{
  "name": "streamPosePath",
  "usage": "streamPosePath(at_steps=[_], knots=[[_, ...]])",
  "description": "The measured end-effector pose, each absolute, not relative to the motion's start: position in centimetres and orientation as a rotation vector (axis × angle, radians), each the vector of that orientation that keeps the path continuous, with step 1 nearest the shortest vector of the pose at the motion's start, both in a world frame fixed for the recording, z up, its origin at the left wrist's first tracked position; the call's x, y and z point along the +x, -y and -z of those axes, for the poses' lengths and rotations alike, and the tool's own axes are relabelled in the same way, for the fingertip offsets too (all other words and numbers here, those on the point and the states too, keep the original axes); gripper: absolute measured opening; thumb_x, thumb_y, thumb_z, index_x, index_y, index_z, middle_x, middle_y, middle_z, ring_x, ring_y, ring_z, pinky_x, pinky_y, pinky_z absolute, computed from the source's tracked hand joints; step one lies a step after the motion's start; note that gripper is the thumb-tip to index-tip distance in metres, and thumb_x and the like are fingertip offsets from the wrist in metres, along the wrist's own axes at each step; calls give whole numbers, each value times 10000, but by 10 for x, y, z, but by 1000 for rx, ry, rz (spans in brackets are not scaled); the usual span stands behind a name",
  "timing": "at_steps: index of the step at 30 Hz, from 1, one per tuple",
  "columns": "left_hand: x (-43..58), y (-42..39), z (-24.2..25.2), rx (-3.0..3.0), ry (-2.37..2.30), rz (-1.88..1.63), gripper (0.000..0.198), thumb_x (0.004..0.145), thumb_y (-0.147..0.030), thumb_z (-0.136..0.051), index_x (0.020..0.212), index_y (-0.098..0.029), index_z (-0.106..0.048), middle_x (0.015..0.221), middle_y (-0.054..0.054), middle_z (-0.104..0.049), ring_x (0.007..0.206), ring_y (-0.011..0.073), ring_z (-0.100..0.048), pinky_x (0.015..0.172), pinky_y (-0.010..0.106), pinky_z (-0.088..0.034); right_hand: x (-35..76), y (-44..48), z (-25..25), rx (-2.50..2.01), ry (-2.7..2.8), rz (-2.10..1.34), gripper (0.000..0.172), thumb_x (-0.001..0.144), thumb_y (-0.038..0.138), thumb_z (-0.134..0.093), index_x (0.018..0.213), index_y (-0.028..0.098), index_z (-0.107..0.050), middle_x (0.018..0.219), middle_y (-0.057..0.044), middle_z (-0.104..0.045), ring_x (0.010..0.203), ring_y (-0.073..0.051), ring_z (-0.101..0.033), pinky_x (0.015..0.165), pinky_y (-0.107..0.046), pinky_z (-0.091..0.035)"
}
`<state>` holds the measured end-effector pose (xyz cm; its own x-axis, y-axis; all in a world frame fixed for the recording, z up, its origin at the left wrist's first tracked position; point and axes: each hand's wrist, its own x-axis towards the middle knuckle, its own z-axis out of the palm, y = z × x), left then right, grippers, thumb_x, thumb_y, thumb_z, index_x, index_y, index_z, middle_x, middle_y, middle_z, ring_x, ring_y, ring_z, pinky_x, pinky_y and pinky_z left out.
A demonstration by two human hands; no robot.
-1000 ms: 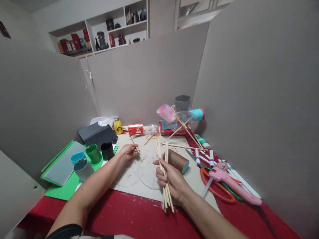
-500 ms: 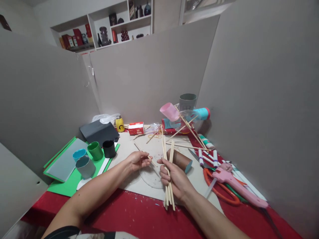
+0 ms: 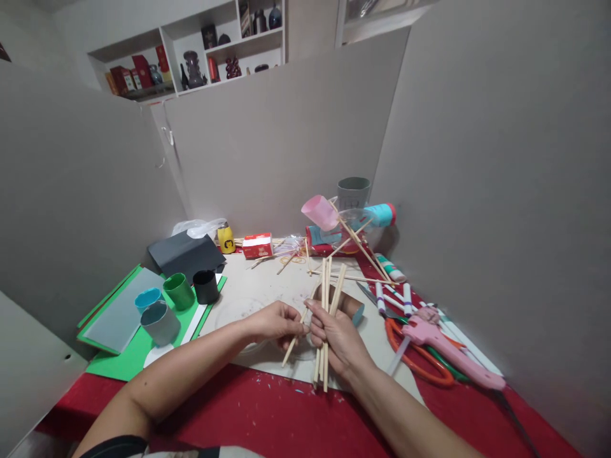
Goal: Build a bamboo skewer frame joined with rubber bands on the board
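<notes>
Grey partitions (image 3: 286,140) (plain, upright) surround a red-topped table (image 3: 286,420); white shelves (image 3: 270,51) behind.

Sticks (image 3: 326,375): middles hidden in right hand (image 3: 338,337), count unclear.
Brown tube (image 3: 352,308) partly behind it; orange handles (image 3: 392,337) partly under pink glue gun (image 3: 453,357), desk's (image 3: 267,413) right edge; red box (image 3: 258,249) lettering, far edge: unreadable.

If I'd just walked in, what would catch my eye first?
Probably the right hand gripping a bundle of pale sticks in the middle, with the left hand beside it holding a single stick. Next, the pink glue gun at right near orange-handled scissors, and the pink cup-like piece at the back by crossed sticks.
</notes>
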<state>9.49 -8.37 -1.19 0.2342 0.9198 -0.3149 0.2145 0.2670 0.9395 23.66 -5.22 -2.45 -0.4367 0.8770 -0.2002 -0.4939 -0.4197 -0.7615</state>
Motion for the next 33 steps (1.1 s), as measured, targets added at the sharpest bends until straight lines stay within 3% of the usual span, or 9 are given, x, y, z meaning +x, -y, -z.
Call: streamPosePath(at_steps=[9, 14, 20, 33], knots=[[103, 81, 0, 1339, -1263, -623, 457, 642, -578, -706, 625, -147, -552, 411, -50, -489, 333, 69, -421, 378, 193, -344, 239, 49, 23, -831, 773, -1852, 458, 551, 375, -852, 664, 186, -450, 413, 134, -319, 326, -14, -255, 277, -119, -242], [94, 80, -3, 1289, -1209, -637, 507, 664, -615, -689, 660, -113, -617, 475, -29, -535, 376, 61, -455, 408, 192, -348, 241, 46, 21, -824, 778, -1849, 431, 561, 391, -832, 762, 158, -530, 423, 132, -340, 328, -18, -256, 283, -125, -234], [82, 78, 1, 1073, -1018, -719, 445, 719, -525, -692, 813, -91, -685, 585, 10, -612, 424, 96, -551, 441, 219, -415, 241, 44, 21, -804, 767, -1844, 404, 619, 371, -799, 708, 198, -445, 433, 125, -356, 330, -23, -258, 297, -132, -233], [77, 81, -1, 1120, -936, -583, 373, 761, -425, -672, 911, -88, -726, 571, 38, -614, 470, 105, -530, 492, 217, -411, 239, 46, 21, -789, 782, -1867, 345, 646, 379, -766, 696, 180, -490, 436, 109, -362, 337, -30, -269, 293, -139, -221]])
